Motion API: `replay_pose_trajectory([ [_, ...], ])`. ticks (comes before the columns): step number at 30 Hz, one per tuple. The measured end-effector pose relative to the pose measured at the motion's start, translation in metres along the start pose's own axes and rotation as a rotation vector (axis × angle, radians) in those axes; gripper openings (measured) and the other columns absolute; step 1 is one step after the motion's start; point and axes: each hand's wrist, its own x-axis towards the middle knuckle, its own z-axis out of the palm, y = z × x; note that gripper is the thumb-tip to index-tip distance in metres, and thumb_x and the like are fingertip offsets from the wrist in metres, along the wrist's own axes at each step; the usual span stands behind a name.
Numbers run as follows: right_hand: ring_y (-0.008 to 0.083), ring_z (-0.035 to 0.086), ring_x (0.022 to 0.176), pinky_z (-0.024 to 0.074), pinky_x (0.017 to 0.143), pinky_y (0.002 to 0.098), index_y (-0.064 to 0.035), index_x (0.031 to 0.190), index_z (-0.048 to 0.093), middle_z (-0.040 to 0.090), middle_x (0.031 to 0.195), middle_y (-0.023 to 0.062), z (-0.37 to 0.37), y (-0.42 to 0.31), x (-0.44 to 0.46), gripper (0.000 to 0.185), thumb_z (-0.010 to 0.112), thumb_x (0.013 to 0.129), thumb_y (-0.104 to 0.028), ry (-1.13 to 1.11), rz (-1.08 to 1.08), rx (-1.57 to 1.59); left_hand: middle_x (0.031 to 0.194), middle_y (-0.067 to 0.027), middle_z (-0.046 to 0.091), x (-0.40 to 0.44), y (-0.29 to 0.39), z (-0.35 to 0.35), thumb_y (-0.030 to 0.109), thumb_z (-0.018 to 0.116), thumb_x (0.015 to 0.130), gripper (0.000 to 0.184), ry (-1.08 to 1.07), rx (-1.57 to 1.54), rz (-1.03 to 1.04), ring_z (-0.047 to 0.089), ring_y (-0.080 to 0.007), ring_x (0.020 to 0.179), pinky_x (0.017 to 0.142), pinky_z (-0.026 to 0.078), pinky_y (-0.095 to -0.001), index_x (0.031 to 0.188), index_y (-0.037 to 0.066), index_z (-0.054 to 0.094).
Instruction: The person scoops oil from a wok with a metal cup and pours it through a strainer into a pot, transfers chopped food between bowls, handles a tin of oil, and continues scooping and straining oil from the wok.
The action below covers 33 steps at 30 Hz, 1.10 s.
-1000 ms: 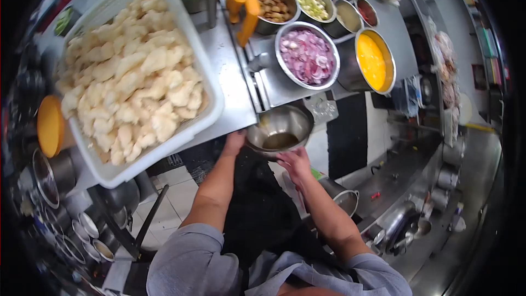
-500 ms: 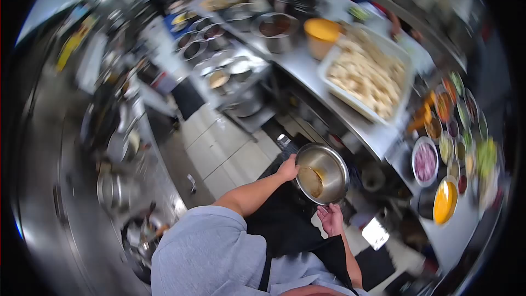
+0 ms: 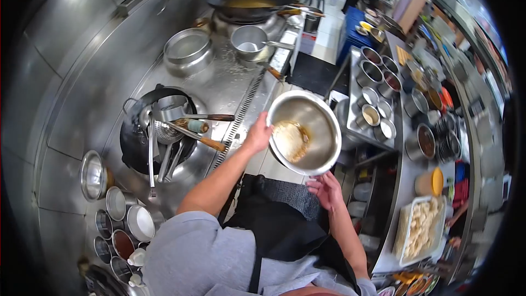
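The left hand (image 3: 259, 133) clamps the left rim of a round, silver metal bowl (image 3: 323, 129) mid-scene; the right hand (image 3: 327, 190), fingers loosely spread, sits at its near edge, contact unclear to me remotely. I judge this carrying; the next move calls for steadiness.

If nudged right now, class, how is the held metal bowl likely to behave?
The metal bowl is probably rigid, given its metallic shine. It might tip, since the left hand grips one side. Its pale and brown contents could slide, lying on smooth metal.
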Motion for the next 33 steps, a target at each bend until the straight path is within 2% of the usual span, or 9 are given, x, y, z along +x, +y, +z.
replay_pose_trajectory([
  [2,0.0329,0.066,0.093,0.0567,0.072,0.0387,-0.0021,0.118,0.047,0.059,0.107,0.0163,0.034,-0.008,0.062,0.029,0.051,0.096,-0.020,-0.067,0.067,-0.046,0.098,-0.0208,0.067,0.027,-0.007,-0.052,0.011,0.056,0.089,0.043,0.085,-0.124,-0.113,0.067,-0.0311,0.085,0.078,0.051,-0.0387,0.129,0.005,0.042],
  [14,0.0299,0.065,0.091,0.0537,0.074,0.0434,-0.0067,0.112,0.042,0.056,0.107,0.0151,0.147,0.009,0.336,0.032,0.052,0.097,-0.033,-0.028,0.355,-0.210,0.097,-0.0130,0.064,0.158,-0.190,-0.177,0.008,0.053,0.090,0.043,0.478,-0.377,-0.240,0.057,-0.0144,0.070,0.056,0.047,-0.0286,0.131,0.005,0.043],
  [17,0.0266,0.066,0.094,0.0549,0.072,0.0383,-0.0093,0.119,0.044,0.059,0.107,0.0113,0.147,0.012,0.362,0.030,0.046,0.100,-0.032,-0.140,0.393,-0.345,0.103,-0.0152,0.065,0.169,-0.199,-0.201,0.006,0.051,0.090,0.040,0.487,-0.258,-0.348,0.062,-0.0184,0.085,0.071,0.048,-0.0295,0.129,0.004,0.044],
  [18,0.0266,0.066,0.094,0.0549,0.072,0.0383,-0.0093,0.119,0.044,0.059,0.107,0.0113,0.140,0.006,0.363,0.030,0.046,0.100,-0.032,-0.124,0.384,-0.322,0.106,-0.0165,0.065,0.167,-0.168,-0.206,0.005,0.051,0.090,0.039,0.478,-0.161,-0.482,0.063,-0.0208,0.091,0.080,0.048,-0.0308,0.128,0.004,0.045],
  [21,0.0237,0.066,0.093,0.0545,0.073,0.0362,-0.0129,0.128,0.043,0.060,0.106,0.0101,0.100,-0.021,0.361,0.032,0.044,0.101,-0.030,-0.223,0.397,-0.410,0.109,-0.0204,0.063,0.184,-0.254,-0.222,0.007,0.055,0.088,0.037,0.585,0.083,-0.402,0.061,-0.0314,0.100,0.090,0.045,-0.0387,0.123,0.002,0.047],
  [26,0.0236,0.066,0.093,0.0539,0.073,0.0369,-0.0125,0.128,0.046,0.063,0.100,0.0102,-0.024,-0.085,0.331,0.036,0.045,0.100,-0.034,-0.047,0.337,-0.353,0.110,-0.0229,0.062,0.219,-0.258,-0.245,0.019,0.062,0.086,0.038,0.631,0.386,-0.540,0.060,-0.0360,0.101,0.089,0.044,-0.0406,0.118,0.004,0.050],
  [28,0.0229,0.066,0.091,0.0531,0.074,0.0381,-0.0119,0.128,0.047,0.064,0.094,0.0098,-0.059,-0.121,0.319,0.038,0.046,0.099,-0.037,0.060,0.296,-0.297,0.112,-0.0254,0.060,0.240,-0.226,-0.244,0.026,0.060,0.087,0.040,0.702,0.112,-0.790,0.057,-0.0379,0.103,0.090,0.044,-0.0416,0.117,0.001,0.050],
  [30,0.0237,0.065,0.091,0.0525,0.074,0.0377,-0.0110,0.127,0.047,0.064,0.096,0.0103,-0.096,-0.146,0.313,0.039,0.046,0.099,-0.038,0.080,0.262,-0.261,0.114,-0.0274,0.058,0.253,-0.301,-0.281,0.030,0.056,0.091,0.045,0.786,0.269,-0.649,0.056,-0.0383,0.104,0.091,0.043,-0.0419,0.119,-0.004,0.048],
  [33,0.0241,0.064,0.090,0.0525,0.074,0.0367,-0.0100,0.123,0.047,0.062,0.097,0.0105,-0.131,-0.192,0.326,0.036,0.043,0.100,-0.038,0.087,0.160,-0.098,0.115,-0.0244,0.058,0.280,-0.223,-0.254,0.029,0.054,0.094,0.047,1.018,0.385,-0.504,0.056,-0.0339,0.102,0.093,0.042,-0.0394,0.124,-0.006,0.047],
])
